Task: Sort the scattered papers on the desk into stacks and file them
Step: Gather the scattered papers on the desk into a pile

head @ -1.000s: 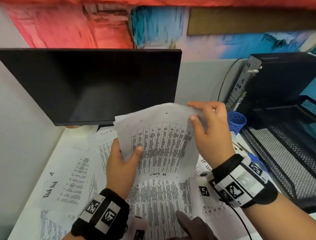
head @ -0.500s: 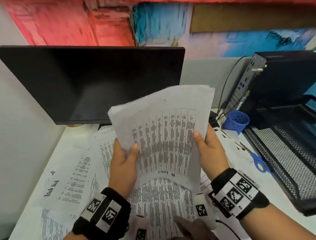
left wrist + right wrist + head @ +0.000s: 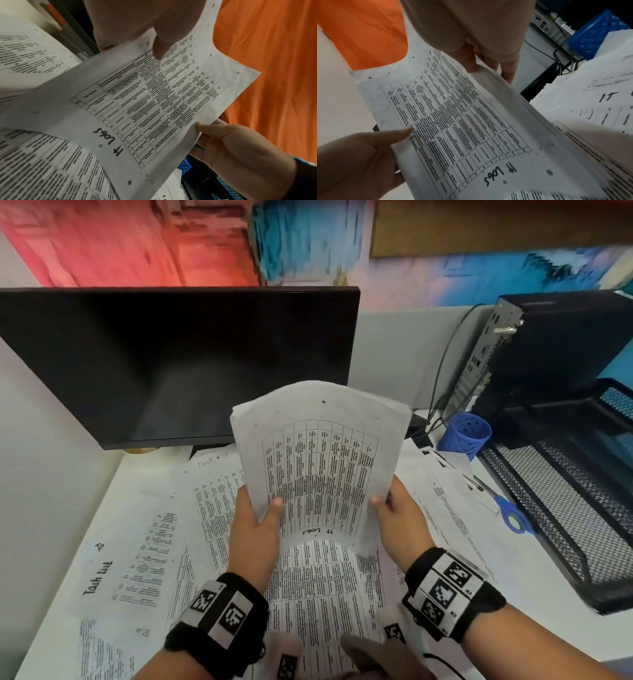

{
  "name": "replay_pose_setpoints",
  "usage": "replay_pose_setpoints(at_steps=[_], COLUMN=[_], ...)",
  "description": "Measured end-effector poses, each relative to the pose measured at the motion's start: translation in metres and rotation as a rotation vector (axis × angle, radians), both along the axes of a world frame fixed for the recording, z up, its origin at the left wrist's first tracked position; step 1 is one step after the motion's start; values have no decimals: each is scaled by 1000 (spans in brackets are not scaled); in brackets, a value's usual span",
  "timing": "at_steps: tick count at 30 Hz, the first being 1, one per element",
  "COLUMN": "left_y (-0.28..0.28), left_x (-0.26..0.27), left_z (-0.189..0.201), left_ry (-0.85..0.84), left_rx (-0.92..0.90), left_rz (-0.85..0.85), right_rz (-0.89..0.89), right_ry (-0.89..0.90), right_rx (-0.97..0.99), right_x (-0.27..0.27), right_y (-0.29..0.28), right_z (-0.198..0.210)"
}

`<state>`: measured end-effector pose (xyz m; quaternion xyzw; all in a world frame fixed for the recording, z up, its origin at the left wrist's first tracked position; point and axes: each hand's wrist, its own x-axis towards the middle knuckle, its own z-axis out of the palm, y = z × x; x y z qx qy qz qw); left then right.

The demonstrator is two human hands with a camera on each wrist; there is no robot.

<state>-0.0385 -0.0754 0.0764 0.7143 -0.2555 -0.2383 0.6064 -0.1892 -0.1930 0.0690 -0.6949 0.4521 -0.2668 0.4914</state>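
Observation:
A thin bundle of printed sheets (image 3: 322,460) with a table and the handwritten words "IT LOGS" stands nearly upright above the desk, its lower edge near the papers below. My left hand (image 3: 255,515) pinches its left edge, thumb on the front. My right hand (image 3: 394,508) grips the right edge the same way. The left wrist view shows the sheets (image 3: 154,102) with my left thumb on the print; the right wrist view shows the bundle (image 3: 453,119) and its several layered page edges. More printed papers (image 3: 212,508) lie scattered on the white desk (image 3: 51,542), one headed "Task List" (image 3: 137,559).
A black monitor (image 3: 171,364) stands close behind the bundle. At the right are a black mesh tray (image 3: 555,508), a computer case (image 3: 548,354), a blue pen cup (image 3: 466,436) and blue-handled scissors (image 3: 510,511) lying on papers.
My right hand slid from the bundle's top corner down to its right edge. The sheets rose from a bent, leaning pose to nearly upright, then dropped slightly toward the desk.

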Motion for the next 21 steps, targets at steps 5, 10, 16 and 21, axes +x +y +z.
replay_pose_setpoints(at_steps=[5, 10, 16, 21], left_y=[2, -3, -28, -48], left_x=[4, -6, -27, -41], left_z=[-2, 17, 35, 50], left_ry=[61, 112, 207, 290], left_rx=[89, -54, -173, -196], left_rz=[61, 50, -49, -322], right_rz=[-56, 34, 41, -27], right_ry=[-60, 0, 20, 33], right_rx=[0, 85, 127, 36], right_x=[-13, -51, -96, -133], right_y=[-5, -10, -19, -41], right_z=[4, -9, -8, 11])
